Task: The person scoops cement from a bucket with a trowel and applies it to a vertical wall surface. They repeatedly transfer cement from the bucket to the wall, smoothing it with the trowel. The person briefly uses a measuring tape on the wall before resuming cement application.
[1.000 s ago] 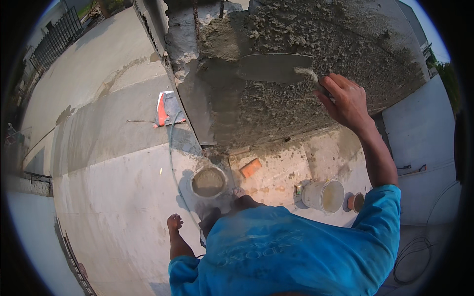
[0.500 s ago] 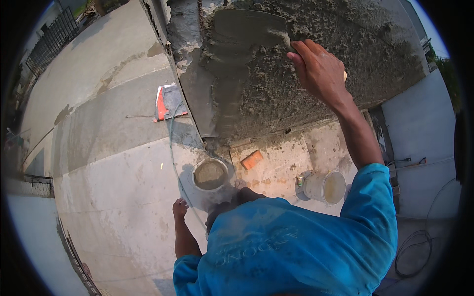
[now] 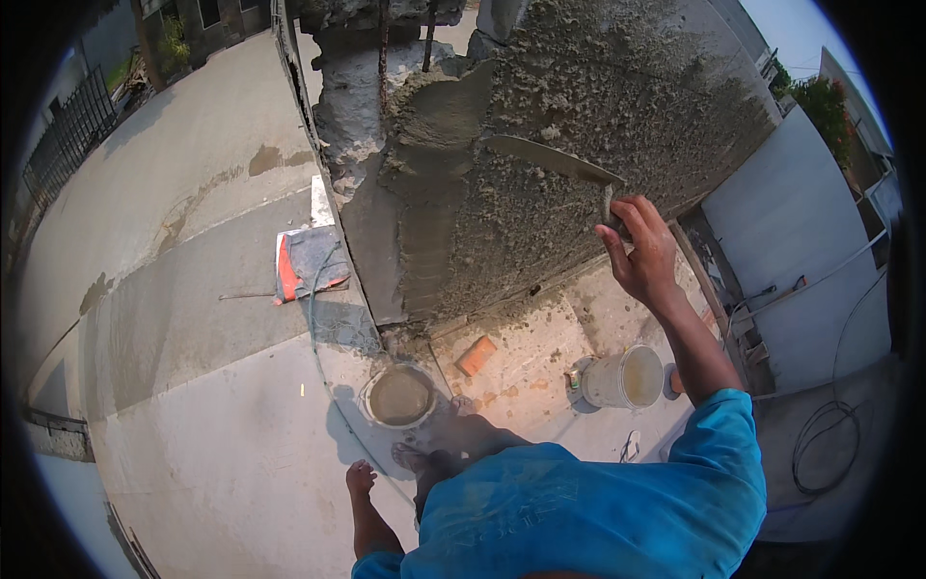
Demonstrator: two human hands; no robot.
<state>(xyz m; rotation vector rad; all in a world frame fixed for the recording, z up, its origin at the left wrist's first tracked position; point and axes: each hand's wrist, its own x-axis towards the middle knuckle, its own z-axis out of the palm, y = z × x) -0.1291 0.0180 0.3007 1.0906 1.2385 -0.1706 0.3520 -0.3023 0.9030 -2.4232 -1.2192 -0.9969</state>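
Note:
My right hand is closed round the handle of a plastering trowel. The trowel's long blade shows nearly edge-on, tilted over the rough mortar on the wall; whether it touches is hard to tell. Left of the blade runs a smooth strip of wet mortar down the wall's edge. My left hand hangs low at my side, its fingers loosely bent and holding nothing that shows. Nearest to it is a round bucket of grey mortar on the ground by my feet.
A white bucket with liquid stands to the right, and an orange brick lies between the buckets. A grey and red bag rests left of the wall. A thin hose trails past the mortar bucket. Bare rods stick up from broken masonry.
My right hand has brought the trowel down and to the right, off the upper smooth patch, and its blade has tipped from flat to edge-on. The view has shifted; my left hand still hangs.

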